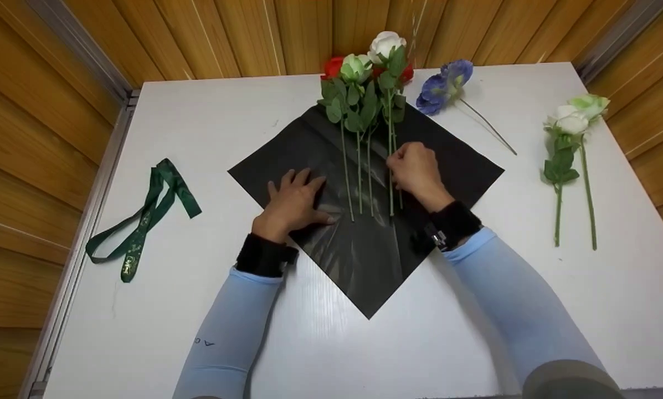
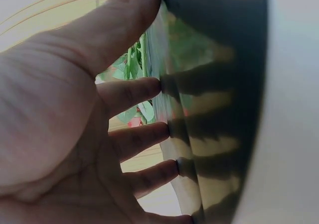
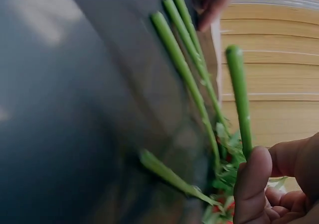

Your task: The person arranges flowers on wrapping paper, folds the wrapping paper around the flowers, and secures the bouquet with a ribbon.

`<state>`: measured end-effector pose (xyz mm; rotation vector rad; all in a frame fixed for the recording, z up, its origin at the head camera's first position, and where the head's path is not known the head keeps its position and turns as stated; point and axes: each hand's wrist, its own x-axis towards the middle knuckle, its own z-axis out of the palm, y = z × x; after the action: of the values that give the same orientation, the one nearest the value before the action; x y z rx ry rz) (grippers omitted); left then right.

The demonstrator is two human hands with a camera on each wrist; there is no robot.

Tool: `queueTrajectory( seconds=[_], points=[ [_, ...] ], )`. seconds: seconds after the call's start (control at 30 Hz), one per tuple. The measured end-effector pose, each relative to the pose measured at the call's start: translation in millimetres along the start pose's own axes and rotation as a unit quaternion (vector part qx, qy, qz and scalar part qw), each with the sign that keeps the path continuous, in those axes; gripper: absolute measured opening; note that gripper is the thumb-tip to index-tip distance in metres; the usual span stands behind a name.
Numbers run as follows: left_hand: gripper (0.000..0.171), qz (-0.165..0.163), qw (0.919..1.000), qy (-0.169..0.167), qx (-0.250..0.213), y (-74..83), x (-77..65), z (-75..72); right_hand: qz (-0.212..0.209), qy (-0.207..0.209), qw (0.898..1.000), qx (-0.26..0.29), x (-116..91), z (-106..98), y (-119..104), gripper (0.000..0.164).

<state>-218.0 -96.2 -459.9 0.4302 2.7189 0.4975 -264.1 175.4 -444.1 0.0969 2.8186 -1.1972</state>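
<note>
A sheet of black wrapping paper (image 1: 359,271) lies corner-down on the white table. My left hand (image 1: 292,202) rests on its left edge with fingers spread, and the left wrist view shows the fingertips touching the dark sheet. Between thumb and finger, my right hand (image 1: 417,172) pinches a green rose stem (image 3: 239,94), its cut end raised above the paper. In the head view this stem runs up toward a white rose (image 1: 385,45). Beside it, several other stems (image 1: 359,172) lie on the sheet, under a pale green rose (image 1: 356,67) and red flowers (image 1: 333,67).
A blue flower (image 1: 436,91) lies at the back, right of the bunch. Farther right are a white rose (image 1: 568,120) and a pale green rose (image 1: 590,104) with long stems. A dark green ribbon (image 1: 148,210) lies at left. Wooden panels (image 1: 303,36) border the table's back.
</note>
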Motion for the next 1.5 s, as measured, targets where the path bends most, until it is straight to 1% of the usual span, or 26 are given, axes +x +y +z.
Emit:
queueTrajectory(
  seconds=[0.07, 0.17, 0.33, 0.6, 0.73, 0.83, 0.97, 1.23, 1.43, 1.5],
  points=[
    [0.096, -0.001, 1.0000, 0.000, 0.002, 0.8, 0.3, -0.1, 0.007, -0.013, 1.000, -0.008, 2, 5, 0, 0.026],
    [0.096, -0.002, 1.0000, -0.003, -0.001, 1.4, 0.4, -0.4, 0.005, -0.020, 0.999, -0.037, 6, 8, 2, 0.030],
    [0.096, -0.002, 1.0000, -0.005, -0.003, 1.5, 0.5, -1.0, -0.018, -0.003, 0.997, -0.079, 12, 10, 2, 0.041],
    [0.096, -0.005, 1.0000, -0.008, 0.000, 0.6, 0.9, -0.8, -0.048, 0.020, 0.994, -0.093, 15, 16, 0, 0.047],
    [0.097, -0.004, 1.0000, -0.007, 0.000, 0.7, 0.6, -0.9, -0.050, 0.023, 0.992, -0.114, 14, 19, 2, 0.047],
    [0.097, -0.002, 1.0000, -0.005, 0.002, 0.6, 0.2, -1.0, -0.049, 0.025, 0.991, -0.125, 14, 21, 4, 0.040],
    [0.098, 0.001, 1.0000, -0.001, -0.004, -0.1, -0.2, -0.6, -0.051, 0.024, 0.990, -0.129, 14, 23, 6, 0.037],
    [0.100, 0.001, 0.9999, 0.002, -0.012, -1.5, 0.4, 0.7, -0.061, 0.029, 0.988, -0.136, 13, 20, 6, 0.044],
    [0.100, 0.002, 1.0000, 0.002, -0.007, -2.5, 0.9, 1.1, -0.062, 0.043, 0.991, -0.110, 7, 10, 6, 0.041],
    [0.100, 0.002, 1.0000, 0.004, -0.007, -2.5, 0.5, 1.0, -0.066, 0.050, 0.991, -0.101, 3, 3, 7, 0.035]
  ],
)
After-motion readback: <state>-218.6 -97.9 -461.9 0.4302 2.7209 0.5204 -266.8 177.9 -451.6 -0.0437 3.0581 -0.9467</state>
